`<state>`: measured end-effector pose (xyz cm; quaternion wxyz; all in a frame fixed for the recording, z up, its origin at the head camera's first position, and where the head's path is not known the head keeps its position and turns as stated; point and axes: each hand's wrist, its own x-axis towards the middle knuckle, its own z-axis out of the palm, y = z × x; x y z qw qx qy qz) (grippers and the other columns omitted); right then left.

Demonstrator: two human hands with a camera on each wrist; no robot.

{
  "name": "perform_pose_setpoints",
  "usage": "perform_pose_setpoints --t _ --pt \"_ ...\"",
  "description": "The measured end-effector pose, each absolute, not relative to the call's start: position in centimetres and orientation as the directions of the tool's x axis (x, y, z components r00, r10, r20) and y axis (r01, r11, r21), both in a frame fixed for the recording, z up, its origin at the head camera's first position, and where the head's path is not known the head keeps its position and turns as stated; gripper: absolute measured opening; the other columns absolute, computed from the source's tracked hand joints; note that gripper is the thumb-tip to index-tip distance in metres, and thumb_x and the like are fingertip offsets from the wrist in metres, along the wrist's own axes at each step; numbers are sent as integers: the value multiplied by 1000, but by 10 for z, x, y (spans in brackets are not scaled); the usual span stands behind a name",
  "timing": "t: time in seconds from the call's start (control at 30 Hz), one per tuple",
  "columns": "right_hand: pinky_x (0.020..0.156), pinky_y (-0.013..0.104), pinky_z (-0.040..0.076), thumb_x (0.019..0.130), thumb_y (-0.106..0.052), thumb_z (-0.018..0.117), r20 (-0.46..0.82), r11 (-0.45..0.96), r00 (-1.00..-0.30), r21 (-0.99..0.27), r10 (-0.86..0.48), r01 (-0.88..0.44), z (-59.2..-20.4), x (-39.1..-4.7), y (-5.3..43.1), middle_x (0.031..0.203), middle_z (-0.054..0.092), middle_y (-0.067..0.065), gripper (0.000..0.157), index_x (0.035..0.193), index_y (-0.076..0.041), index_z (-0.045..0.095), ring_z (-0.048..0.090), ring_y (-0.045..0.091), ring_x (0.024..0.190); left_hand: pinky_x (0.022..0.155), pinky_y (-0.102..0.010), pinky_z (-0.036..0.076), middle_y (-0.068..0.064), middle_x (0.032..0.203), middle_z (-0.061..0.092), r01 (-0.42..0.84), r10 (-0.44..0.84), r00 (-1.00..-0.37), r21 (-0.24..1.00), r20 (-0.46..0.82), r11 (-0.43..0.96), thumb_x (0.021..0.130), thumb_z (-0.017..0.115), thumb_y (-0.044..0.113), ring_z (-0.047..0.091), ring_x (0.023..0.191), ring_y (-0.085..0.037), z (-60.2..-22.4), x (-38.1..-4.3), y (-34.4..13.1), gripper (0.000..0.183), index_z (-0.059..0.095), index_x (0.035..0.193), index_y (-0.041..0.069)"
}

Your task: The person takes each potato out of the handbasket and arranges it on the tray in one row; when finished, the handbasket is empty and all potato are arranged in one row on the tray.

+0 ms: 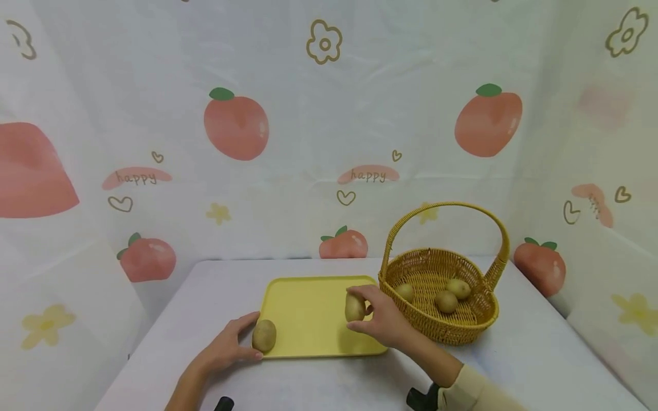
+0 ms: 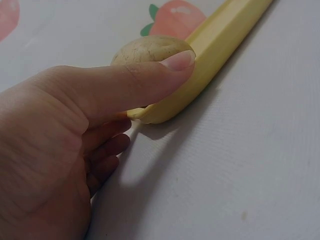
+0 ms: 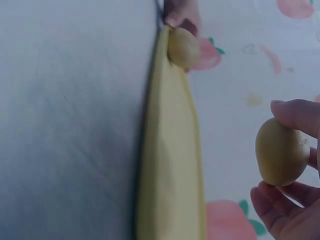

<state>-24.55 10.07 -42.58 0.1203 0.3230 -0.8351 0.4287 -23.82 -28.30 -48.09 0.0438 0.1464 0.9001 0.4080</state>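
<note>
My right hand pinches a potato between thumb and fingers, above the right part of a yellow tray. In the right wrist view this potato appears smooth and pale brown, apart from the tray. My left hand grips the tray's near left corner, thumb at the front edge and fingers along the left side. Another potato lies on that corner, close to the left thumb; in the left wrist view the thumb partly hides the potato.
A yellow woven basket with a tall arched handle stands right of the tray, holding 3 potatoes. A white cloth covers the table. Behind hangs a white curtain printed with peaches.
</note>
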Motion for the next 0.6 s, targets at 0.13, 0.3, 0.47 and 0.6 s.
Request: perform_pose_setpoints --t 0.13,0.3,0.47,0.6 --pt "70 29 51 74 -17 84 390 453 -790 -661 -473 -598 -439 -246 75 120 59 5 64 131 -5 57 55 16 94 112 -62 18 -23 148 40 229 298 -954 749 44 622 65 89 29 27 139 -46 -480 -238 -282 97 42 143 -3" --pt "83 30 49 73 -20 84 331 482 -787 -647 -521 -591 -452 -249 45 120 60 5 65 131 -4 58 55 15 103 112 -62 18 -23 147 40 229 298 -953 753 46 617 64 89 29 27 138 -46 -480 -239 -281 97 42 143 -4" --pt "86 29 48 74 -23 84 299 480 -784 -656 -544 -583 -458 -251 23 120 61 4 65 131 -5 58 54 11 101 111 -63 19 -25 147 40 266 329 -942 751 69 604 66 88 29 28 138 -47 -483 -241 -283 96 41 142 -6" --pt "84 26 48 73 -24 85 277 489 -793 -663 -542 -566 -464 -255 5 117 62 2 65 130 -5 60 54 9 98 111 -63 20 -24 146 42 284 339 -937 745 83 604 66 88 30 29 137 -46 -483 -241 -284 96 42 142 -6"
